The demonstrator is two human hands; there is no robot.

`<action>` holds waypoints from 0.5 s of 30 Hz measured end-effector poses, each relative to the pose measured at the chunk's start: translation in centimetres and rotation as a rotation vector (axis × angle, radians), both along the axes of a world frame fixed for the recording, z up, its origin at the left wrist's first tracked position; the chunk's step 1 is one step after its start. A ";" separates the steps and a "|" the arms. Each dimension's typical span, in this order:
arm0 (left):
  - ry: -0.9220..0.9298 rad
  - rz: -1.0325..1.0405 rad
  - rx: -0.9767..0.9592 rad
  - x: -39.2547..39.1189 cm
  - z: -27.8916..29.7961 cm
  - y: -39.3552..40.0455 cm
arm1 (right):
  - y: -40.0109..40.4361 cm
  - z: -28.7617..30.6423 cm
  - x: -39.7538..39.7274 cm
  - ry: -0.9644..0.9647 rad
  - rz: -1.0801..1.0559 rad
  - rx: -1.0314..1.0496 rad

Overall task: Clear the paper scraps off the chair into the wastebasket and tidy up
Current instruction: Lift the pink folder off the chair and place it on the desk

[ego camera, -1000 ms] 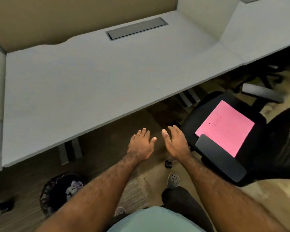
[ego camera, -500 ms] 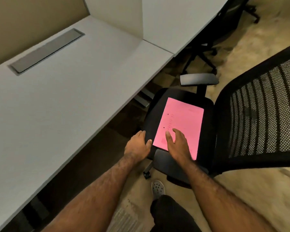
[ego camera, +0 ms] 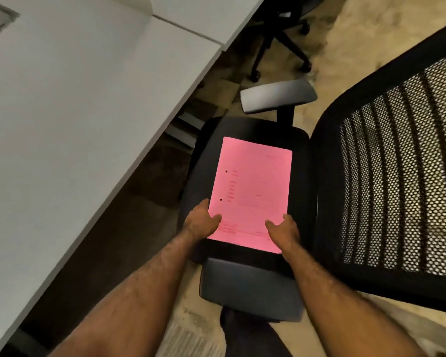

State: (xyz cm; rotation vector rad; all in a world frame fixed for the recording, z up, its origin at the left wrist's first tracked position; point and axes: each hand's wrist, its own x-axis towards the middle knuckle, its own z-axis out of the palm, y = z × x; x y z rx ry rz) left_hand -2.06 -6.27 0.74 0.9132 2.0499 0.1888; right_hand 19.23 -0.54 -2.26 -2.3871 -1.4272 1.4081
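Note:
A pink sheet of paper with faint print lies flat on the black chair seat. My left hand is at the sheet's near left corner, thumb on top and fingers along the left edge. At the near right corner my right hand lies over the paper, thumb pointing left across it. Both hands grip the sheet's near end. The wastebasket is out of view.
The chair's mesh backrest rises on the right. Its near armrest lies between my forearms; the far armrest is beyond the seat. A white desk fills the left. Another chair's wheeled base stands on the carpet behind.
My view swung right from the desk and the wastebasket to the chair. Both hands moved from mid-air onto the pink sheet's near corners and took hold of it.

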 end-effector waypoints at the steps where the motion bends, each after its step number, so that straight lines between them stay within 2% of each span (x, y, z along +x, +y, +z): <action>1: -0.014 0.018 -0.015 0.0 -0.7 0.3 | 0.2 -0.7 0.2 -0.004 -0.022 -0.016; 4: -0.047 0.042 -0.053 0.0 -2.1 0.6 | 0.2 -2.4 0.6 -0.016 -0.056 -0.050; 10: -0.049 0.060 -0.065 0.3 -3.6 0.3 | 0.3 -3.6 0.6 -0.173 0.006 -0.040; 15: -0.094 0.120 -0.044 0.4 -3.0 0.9 | 0.6 -3.5 0.8 -0.068 -0.114 -0.060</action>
